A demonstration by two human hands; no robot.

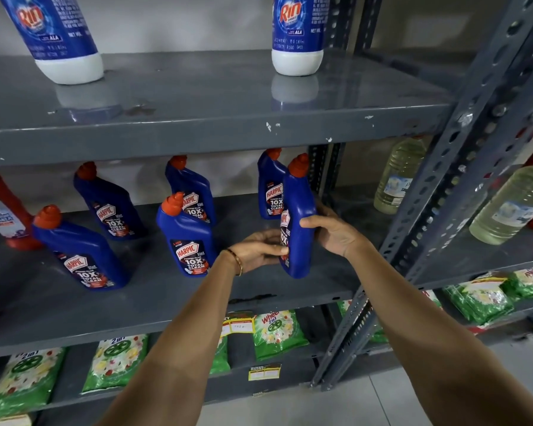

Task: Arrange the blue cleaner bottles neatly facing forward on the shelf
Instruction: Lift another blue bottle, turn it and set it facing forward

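Several blue Harpic cleaner bottles with orange-red caps stand on the grey middle shelf [166, 305]. The front right bottle [299, 222] is turned sideways, its label facing left. My right hand [333, 232] grips its right side and my left hand [259, 250] holds its lower left side over the label. Behind it stands another blue bottle [270, 186]. Two bottles stand at the middle, one in front [186, 238] and one behind [194, 192]. Two more stand on the left, one in front [80, 250] and one behind [108, 204], labels facing forward.
A red Harpic bottle [3, 210] stands at the far left. Two white-and-blue Rin bottles [296, 35] sit on the top shelf. Green detergent packs [277, 333] fill the bottom shelf. The rack to the right holds clear liquid bottles [397, 176] behind a slotted upright [437, 192].
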